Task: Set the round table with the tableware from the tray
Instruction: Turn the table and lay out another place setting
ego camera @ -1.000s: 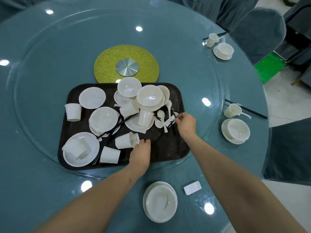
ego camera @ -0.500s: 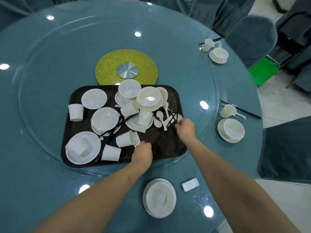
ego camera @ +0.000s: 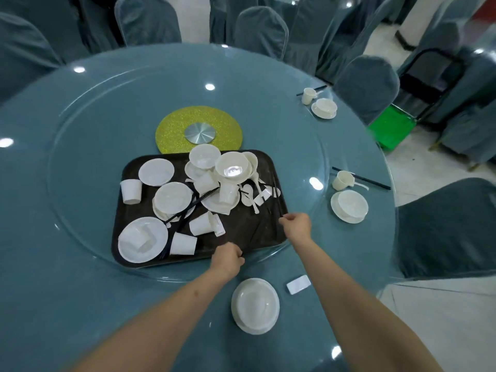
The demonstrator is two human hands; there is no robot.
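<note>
A dark tray (ego camera: 134,167) on the glass turntable holds white plates, bowls, cups, spoons and black chopsticks in a jumble. My right hand (ego camera: 296,226) is at the tray's near right corner, pinched on a pair of black chopsticks (ego camera: 276,197) that point back toward the spoons. Closed at the tray's near edge, my left hand (ego camera: 228,257) grips the end of another black chopstick (ego camera: 255,232), which is blurred. In front of me sit a white bowl on a plate (ego camera: 255,306) and a white chopstick rest (ego camera: 298,284).
Two laid places sit at the right rim: bowl on plate (ego camera: 349,206) with cup (ego camera: 343,180) and chopsticks, and a farther bowl on plate (ego camera: 324,107) with cup (ego camera: 308,95). A gold disc (ego camera: 171,130) marks the turntable's centre. Covered chairs (ego camera: 365,87) ring the table.
Both hands have drawn back toward the tray's near edge. The right hand has pulled the chopsticks out of the spoon pile, and the left has closed on a chopstick.
</note>
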